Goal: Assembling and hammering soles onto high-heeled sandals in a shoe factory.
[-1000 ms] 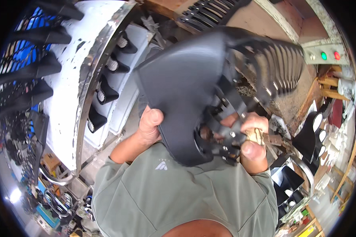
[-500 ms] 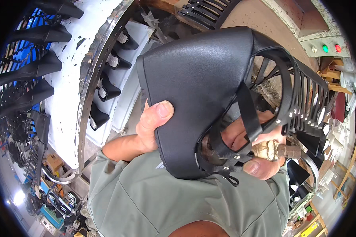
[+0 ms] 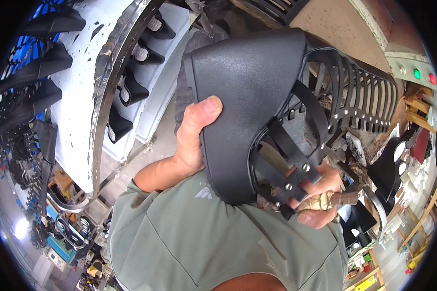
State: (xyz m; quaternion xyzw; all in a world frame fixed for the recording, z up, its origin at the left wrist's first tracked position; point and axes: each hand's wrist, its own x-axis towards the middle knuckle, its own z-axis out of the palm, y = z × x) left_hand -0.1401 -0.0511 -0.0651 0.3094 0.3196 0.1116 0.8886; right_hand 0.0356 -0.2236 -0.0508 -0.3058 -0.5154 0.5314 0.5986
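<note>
I am holding a black strappy shoe upper dotted with silver rivets; my shirt is showing grey-green.

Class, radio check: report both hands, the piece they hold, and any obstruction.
Left hand grips the black strappy shoe upper. Right hand under its straps, holding a worn tool handle. Nothing between the hands.

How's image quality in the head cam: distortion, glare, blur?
Head view: heavy fisheye bend at the rim, curving the white rack; bright glare spot lower left; black strappy shoe upper sharp and evenly lit, filling the centre; left hand crisp, right hand partly hidden behind straps.
</note>
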